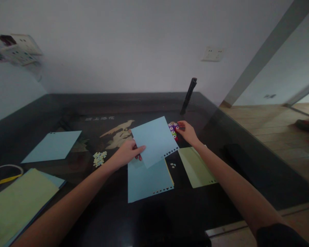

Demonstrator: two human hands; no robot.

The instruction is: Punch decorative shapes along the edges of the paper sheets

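My left hand (132, 151) holds a light blue sheet of paper (154, 139), thumb on top and fingers beneath. Small shapes are punched along the sheet's near right edge. Under it, partly covered, lies a stack of blue paper (148, 183) with a yellow edge showing and a similar row of cut-outs. My right hand (186, 132) reaches to a group of small, colourful paper punches (173, 128), purple, green and red with white round tops. Its thumb and fingers close around one at the group's right side. Small paper cut-outs (173, 165) lie near the stack.
A yellow-green punched sheet (195, 168) lies under my right forearm. At left are a blue sheet (54, 145), a pile of cut-outs (99, 159) and stacked coloured paper (23, 195). A black upright object (189, 96) stands at the back of the dark glossy table (154, 223).
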